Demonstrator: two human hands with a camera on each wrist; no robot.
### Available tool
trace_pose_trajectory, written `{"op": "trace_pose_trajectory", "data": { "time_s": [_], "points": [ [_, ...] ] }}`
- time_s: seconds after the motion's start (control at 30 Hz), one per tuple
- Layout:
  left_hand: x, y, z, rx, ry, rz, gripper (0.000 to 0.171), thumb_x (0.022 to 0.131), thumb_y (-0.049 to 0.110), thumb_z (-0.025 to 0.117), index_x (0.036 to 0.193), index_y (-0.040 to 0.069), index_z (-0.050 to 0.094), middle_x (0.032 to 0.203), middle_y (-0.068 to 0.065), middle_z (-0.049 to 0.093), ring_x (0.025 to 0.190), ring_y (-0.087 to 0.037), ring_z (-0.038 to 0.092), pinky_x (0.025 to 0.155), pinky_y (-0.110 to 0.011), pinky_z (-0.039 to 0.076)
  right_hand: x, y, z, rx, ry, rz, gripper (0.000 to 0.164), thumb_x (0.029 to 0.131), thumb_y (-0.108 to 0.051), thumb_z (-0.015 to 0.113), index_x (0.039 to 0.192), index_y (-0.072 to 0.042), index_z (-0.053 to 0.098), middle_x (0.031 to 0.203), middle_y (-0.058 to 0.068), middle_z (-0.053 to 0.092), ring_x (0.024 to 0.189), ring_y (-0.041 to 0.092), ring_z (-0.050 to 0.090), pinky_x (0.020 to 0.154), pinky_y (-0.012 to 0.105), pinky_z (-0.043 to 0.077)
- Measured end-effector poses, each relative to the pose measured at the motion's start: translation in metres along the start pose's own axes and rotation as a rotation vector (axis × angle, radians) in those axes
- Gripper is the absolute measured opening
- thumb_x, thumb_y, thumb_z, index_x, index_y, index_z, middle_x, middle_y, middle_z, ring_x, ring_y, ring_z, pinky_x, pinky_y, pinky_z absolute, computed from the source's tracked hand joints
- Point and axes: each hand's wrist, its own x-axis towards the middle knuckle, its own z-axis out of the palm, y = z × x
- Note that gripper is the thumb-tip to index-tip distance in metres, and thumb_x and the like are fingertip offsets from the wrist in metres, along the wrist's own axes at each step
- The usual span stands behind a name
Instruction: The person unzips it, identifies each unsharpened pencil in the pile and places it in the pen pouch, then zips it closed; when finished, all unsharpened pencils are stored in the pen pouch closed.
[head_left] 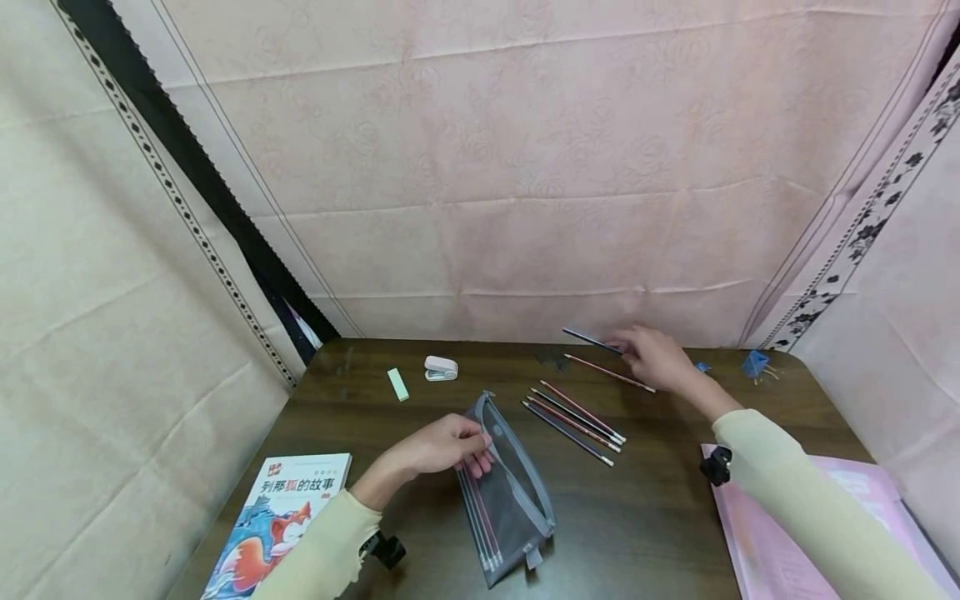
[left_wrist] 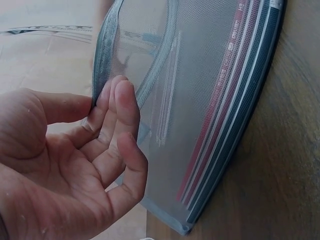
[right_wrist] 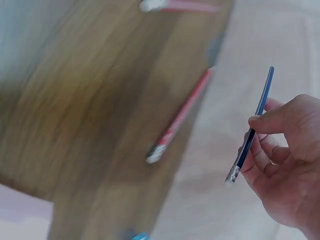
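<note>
A grey mesh zip pencil case (head_left: 510,508) stands tilted on the table, its zip open, with several red and dark pencils (left_wrist: 220,100) visible inside through the mesh. My left hand (head_left: 454,446) pinches the zip edge between thumb and fingers. At the table's back edge my right hand (head_left: 654,357) holds a dark blue pencil (right_wrist: 257,117) with a white eraser end, lifted off the surface. Below that hand lies a single red pencil (head_left: 611,372). Between the case and the right hand, several red and dark pencils (head_left: 573,421) lie side by side on the wood.
A white stapler (head_left: 441,368) and a pale green eraser-like block (head_left: 398,384) lie at the back left. The fox picture book (head_left: 277,525) is front left, a pink folder or sheet (head_left: 832,517) front right. Small blue objects (head_left: 756,364) sit back right. Cloth (head_left: 525,208) hangs behind the brown table (head_left: 652,517).
</note>
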Motion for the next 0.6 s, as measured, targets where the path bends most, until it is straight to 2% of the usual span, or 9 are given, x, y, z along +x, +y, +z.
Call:
{"op": "trace_pose_trajectory", "data": {
  "time_s": [0.13, 0.23, 0.37, 0.5, 0.6],
  "points": [
    [0.000, 0.000, 0.000, 0.000, 0.003, -0.005, 0.031, 0.099, 0.030, 0.052, 0.092, 0.005, 0.070, 0.087, -0.011, 0.073, 0.076, -0.021, 0.070, 0.064, -0.032, 0.047, -0.003, -0.025, -0.019, 0.132, 0.076, -0.013, 0.041, 0.084, 0.001, 0.063, 0.119, -0.021, 0.064, 0.091, 0.002, 0.063, 0.081, 0.015, 0.057, 0.071, 0.034, 0.047],
    [0.001, 0.001, 0.000, -0.003, 0.005, -0.009, 0.032, 0.099, 0.030, 0.052, 0.093, 0.005, 0.069, 0.087, -0.011, 0.073, 0.075, -0.020, 0.070, 0.063, -0.031, 0.046, -0.008, -0.043, -0.033, 0.239, 0.097, 0.006, 0.045, 0.085, 0.001, 0.063, 0.125, -0.020, 0.061, 0.094, 0.005, 0.066, 0.083, 0.015, 0.061, 0.073, 0.033, 0.050],
    [0.000, 0.002, 0.000, -0.007, 0.008, -0.013, 0.031, 0.099, 0.030, 0.052, 0.092, 0.005, 0.069, 0.087, -0.011, 0.073, 0.075, -0.020, 0.069, 0.061, -0.028, 0.044, -0.015, -0.066, -0.045, 0.346, 0.112, 0.051, 0.049, 0.082, 0.000, 0.065, 0.125, -0.023, 0.058, 0.093, 0.005, 0.066, 0.083, 0.016, 0.063, 0.072, 0.030, 0.052],
    [0.001, 0.002, 0.001, -0.009, 0.006, -0.011, 0.030, 0.099, 0.030, 0.051, 0.091, 0.007, 0.069, 0.086, -0.009, 0.073, 0.075, -0.019, 0.069, 0.061, -0.028, 0.044, -0.021, -0.086, -0.048, 0.498, 0.117, 0.092, 0.051, 0.080, 0.000, 0.067, 0.123, -0.025, 0.056, 0.092, 0.005, 0.063, 0.082, 0.016, 0.062, 0.070, 0.024, 0.051],
    [0.002, 0.002, 0.001, -0.003, 0.004, -0.010, 0.030, 0.100, 0.030, 0.051, 0.092, 0.008, 0.070, 0.086, -0.008, 0.073, 0.075, -0.019, 0.070, 0.061, -0.027, 0.044, -0.025, -0.101, -0.046, 0.695, 0.101, 0.122, 0.052, 0.081, 0.003, 0.067, 0.126, -0.019, 0.053, 0.095, 0.013, 0.061, 0.082, 0.019, 0.062, 0.069, 0.027, 0.053]
  ]
}}
